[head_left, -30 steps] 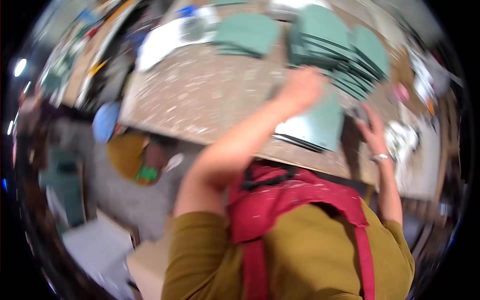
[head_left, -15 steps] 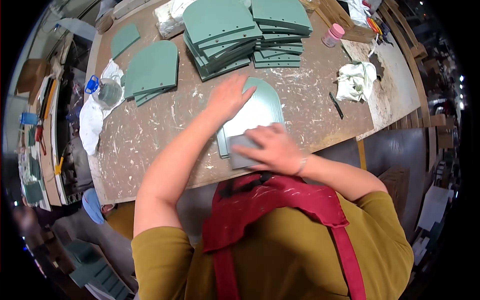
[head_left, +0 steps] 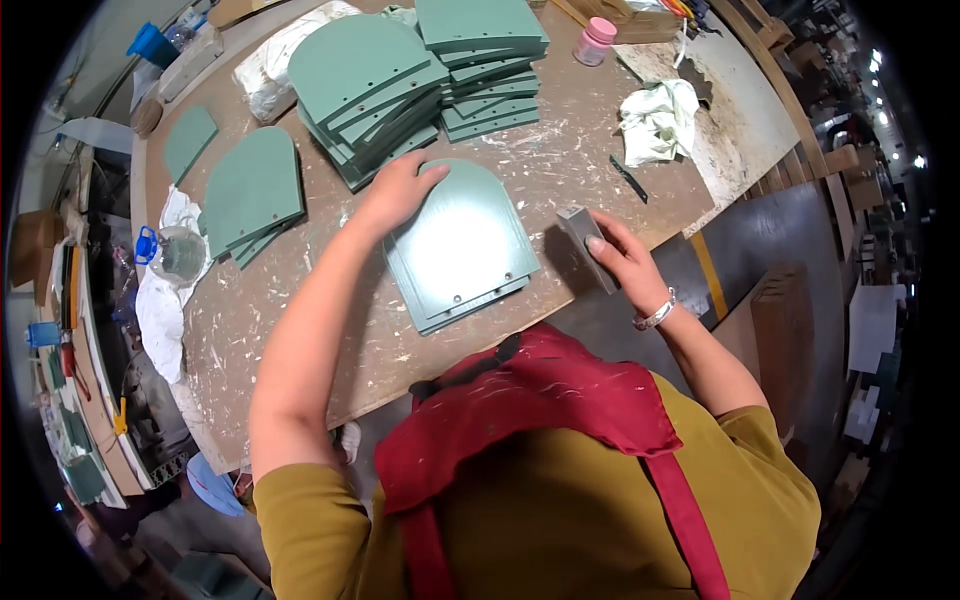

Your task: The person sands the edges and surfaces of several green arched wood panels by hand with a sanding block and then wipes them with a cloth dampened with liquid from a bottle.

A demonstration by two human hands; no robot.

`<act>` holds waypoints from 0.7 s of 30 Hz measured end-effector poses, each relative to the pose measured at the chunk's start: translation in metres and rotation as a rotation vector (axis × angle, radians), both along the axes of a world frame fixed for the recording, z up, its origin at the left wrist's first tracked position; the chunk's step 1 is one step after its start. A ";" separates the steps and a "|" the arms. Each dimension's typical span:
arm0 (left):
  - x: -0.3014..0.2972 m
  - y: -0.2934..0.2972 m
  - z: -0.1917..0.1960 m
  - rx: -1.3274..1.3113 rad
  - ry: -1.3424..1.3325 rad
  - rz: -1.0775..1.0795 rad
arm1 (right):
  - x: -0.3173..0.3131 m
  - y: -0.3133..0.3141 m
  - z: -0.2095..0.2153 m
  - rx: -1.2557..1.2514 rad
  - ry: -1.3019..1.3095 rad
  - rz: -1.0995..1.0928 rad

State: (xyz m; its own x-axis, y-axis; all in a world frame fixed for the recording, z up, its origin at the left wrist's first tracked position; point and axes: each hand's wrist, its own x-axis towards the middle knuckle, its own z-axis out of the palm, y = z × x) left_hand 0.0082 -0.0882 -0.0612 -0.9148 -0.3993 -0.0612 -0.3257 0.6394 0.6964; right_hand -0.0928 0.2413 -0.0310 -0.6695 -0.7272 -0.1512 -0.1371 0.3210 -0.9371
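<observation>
A pale green panel [head_left: 460, 235] with a rounded top lies in front of me on the workbench, over at least one similar panel, with small holes along its straight edge and light glaring off its face. My left hand [head_left: 402, 192] holds it at the upper left edge, thumb on the top face, other fingers partly hidden. To the right of the panel, my right hand [head_left: 628, 262] grips a grey sanding block [head_left: 586, 248], raised near the bench's front edge and apart from the panel.
Behind stand two stacks of green panels [head_left: 360, 62], with more panels [head_left: 255, 190] at left. A clear jug [head_left: 182, 254] sits on a white cloth [head_left: 160, 320]. On the right are a pink bottle [head_left: 594, 42], a crumpled rag [head_left: 660, 120] and a dark strip [head_left: 629, 180].
My right hand has lifted the sanding block off the panel and moved it rightward. My left hand stays at the panel's edge. The view has shifted, moving the bench things leftward.
</observation>
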 end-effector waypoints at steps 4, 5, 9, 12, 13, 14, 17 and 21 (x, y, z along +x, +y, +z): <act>0.004 0.014 -0.003 -0.108 0.048 0.139 | 0.029 -0.051 0.044 0.022 0.648 0.372; 0.002 0.015 -0.002 -0.123 0.046 0.135 | 0.044 -0.067 0.039 0.035 0.930 0.441; -0.001 0.016 -0.004 -0.170 0.060 0.124 | 0.061 -0.072 0.024 0.057 0.943 0.878; 0.002 0.015 -0.011 -0.204 0.094 0.118 | 0.011 -0.014 0.045 0.275 1.049 0.871; 0.005 0.015 -0.008 -0.196 0.088 0.122 | -0.001 0.004 0.049 0.384 1.043 0.803; 0.004 0.015 -0.007 -0.181 0.082 0.114 | -0.015 0.019 0.051 0.368 0.889 0.673; 0.007 0.010 -0.010 -0.170 0.221 0.101 | -0.021 0.025 0.039 0.119 0.152 0.113; 0.035 0.026 -0.012 -0.645 0.232 0.079 | -0.015 0.008 0.017 -0.034 -0.603 -0.174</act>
